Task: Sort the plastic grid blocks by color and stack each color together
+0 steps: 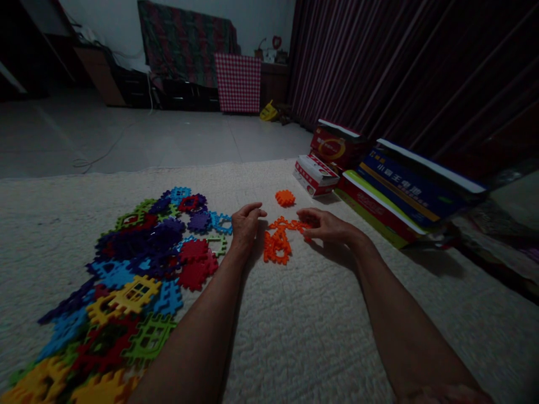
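Several orange notched interlocking plastic pieces (pixel 278 247) lie in a small heap on the quilted mat between my hands. My right hand (pixel 326 227) has its thumb and fingers around the right end of an orange window-shaped piece (pixel 281 223) at the back of the heap. To the left of the heap, my left hand (pixel 247 224) holds nothing, its fingers stretched out to the right. Just beyond both hands lies a solid orange piece (pixel 285 197). A blue frame piece (pixel 222 222) is close to the left hand's outer side.
A large mixed pile of coloured interlocking pieces (pixel 135 292) spreads along my left. Printed cardboard boxes (pixel 404 185) stand at the right, with a small white-and-red box (pixel 316 175) near them. Beyond the mat (pixel 295 336) are a tiled floor and a low cabinet.
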`<state>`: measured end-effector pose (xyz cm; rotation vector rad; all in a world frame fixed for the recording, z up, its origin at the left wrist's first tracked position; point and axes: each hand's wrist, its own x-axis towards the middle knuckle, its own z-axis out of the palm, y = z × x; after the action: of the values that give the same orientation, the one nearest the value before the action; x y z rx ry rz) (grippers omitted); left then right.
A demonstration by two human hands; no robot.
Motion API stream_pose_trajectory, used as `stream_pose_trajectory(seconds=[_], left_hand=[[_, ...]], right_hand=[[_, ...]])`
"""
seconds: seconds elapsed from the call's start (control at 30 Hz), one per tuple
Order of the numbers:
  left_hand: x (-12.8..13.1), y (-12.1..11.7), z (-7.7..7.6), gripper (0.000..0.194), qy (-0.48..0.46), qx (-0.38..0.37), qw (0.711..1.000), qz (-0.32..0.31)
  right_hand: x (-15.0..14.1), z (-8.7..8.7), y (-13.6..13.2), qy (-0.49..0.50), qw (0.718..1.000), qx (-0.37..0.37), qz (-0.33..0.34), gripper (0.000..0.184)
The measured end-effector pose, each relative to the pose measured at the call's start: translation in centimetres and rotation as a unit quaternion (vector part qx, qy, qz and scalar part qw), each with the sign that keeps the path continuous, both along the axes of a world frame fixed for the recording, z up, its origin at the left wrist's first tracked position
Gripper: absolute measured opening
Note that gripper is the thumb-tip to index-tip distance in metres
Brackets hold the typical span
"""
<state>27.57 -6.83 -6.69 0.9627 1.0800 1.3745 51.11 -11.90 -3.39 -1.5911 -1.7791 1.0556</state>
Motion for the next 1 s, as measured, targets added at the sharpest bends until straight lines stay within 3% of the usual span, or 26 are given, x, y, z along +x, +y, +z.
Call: stream_pose_trajectory(seconds=[0.27,0.47,0.7,0.87,1.0], left_hand=[[-0.1,0.2,-0.1,0.033,-0.003,-0.011,1.000,-0.003],[-0.1,0.1,0.2,0.033,-0.017,-0.017,1.000,0.003],[-0.1,0.0,0.4,0.034,-0.023,-0.028,0.999,0.001],[-0.1,0.0,0.4,0.033,-0.018,-0.026,0.999,0.003],[-0.1,0.0,0.3,0.033,-0.009,-0.026,1.000,0.002]], right_hand=[[-0.6,0.1,0.3,-0.103,0.994,0.027,-0.012,0.053],[-0.9,0.8,0.1,-0.075,0.997,-0.025,-0.013,0.042],[-1.1,1.0,-0.2,-0.051,0.999,-0.016,0.008,0.037],[-0.8,-0.3,0.3,-0.021,0.996,-0.008,-0.084,0.044],[-0.5,-1.0,1.1,-0.094,0.975,0.097,-0.176,0.044]])
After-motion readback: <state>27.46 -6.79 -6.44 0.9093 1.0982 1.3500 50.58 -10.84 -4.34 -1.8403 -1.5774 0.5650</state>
